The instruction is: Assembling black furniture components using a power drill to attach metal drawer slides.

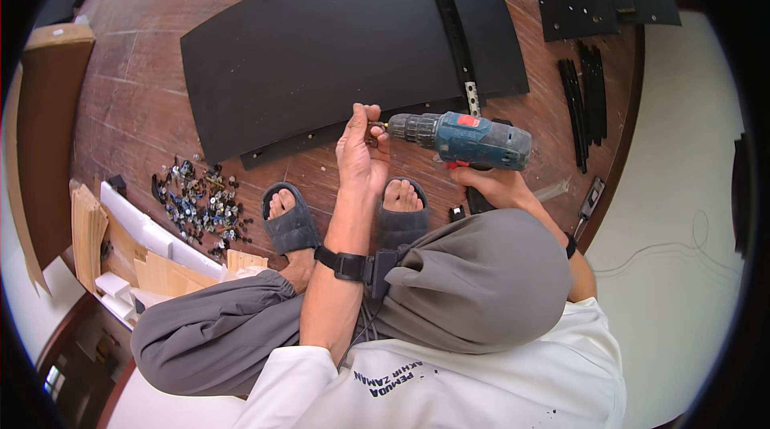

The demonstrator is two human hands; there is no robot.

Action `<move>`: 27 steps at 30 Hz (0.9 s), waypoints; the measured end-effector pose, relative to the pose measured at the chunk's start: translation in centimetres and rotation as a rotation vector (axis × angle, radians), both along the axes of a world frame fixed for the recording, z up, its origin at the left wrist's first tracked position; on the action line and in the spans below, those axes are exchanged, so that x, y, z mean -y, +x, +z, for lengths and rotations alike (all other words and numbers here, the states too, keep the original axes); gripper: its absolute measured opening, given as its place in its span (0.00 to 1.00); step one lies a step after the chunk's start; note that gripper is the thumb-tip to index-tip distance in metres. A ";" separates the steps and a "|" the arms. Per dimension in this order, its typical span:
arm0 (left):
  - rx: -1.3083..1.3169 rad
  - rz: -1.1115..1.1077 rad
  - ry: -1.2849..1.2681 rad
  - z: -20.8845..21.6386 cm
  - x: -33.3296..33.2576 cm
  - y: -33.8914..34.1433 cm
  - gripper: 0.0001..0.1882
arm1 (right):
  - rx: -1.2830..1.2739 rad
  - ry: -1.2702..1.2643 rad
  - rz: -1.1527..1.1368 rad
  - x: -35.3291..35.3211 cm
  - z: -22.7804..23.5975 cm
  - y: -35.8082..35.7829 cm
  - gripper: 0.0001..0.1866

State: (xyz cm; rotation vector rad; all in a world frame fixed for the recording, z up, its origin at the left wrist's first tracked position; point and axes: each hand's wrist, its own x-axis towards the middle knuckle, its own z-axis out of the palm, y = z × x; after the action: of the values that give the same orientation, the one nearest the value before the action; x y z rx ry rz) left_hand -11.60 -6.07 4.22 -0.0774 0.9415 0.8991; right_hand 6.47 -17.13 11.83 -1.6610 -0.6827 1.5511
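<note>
Drill [485, 140] is held level above the floor [128, 92], just beyond the knees, chuck pointed left. Right hand [491, 186]: grip wrapped round the drill's handle, thumb near the red trigger, other fingers mostly hidden. Left hand [361, 152]: grip half curled, thumb and fingers brought close at the bit [385, 126]; whether bit or some small part is pinched cannot be told. Board [321, 52] is laid flat ahead, rail [451, 28] set across its right side; screws [200, 200] are heaped at left. To be done well, the bit should be kept straight in the chuck, the drill steadied by the right wrist, and the trigger left unpressed while fingers are this near. Writing: dark lettering is printed on the white shirt [497, 377], seen upside down; a red patch is shown on the drill, any marking there too small to be read.
</note>
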 end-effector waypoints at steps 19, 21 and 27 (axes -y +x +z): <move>-0.438 -1.655 1.260 -5.9 7.4 8.2 0.14 | -0.299 0.347 -0.891 21.3 -1.2 2.7 0.16; -0.335 -1.723 1.544 -6.4 9.9 8.3 0.18 | -0.271 0.310 -0.971 23.8 -0.6 2.3 0.16; -0.259 -1.920 2.313 -8.5 12.9 9.1 0.20 | -0.364 0.221 -1.197 27.2 -2.0 -1.9 0.16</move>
State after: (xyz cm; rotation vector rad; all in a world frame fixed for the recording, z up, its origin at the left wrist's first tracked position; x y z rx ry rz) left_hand -2.51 -18.98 -4.28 2.4361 -0.5341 -0.3718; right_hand 4.53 -44.31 9.81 -1.1567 0.3260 0.7883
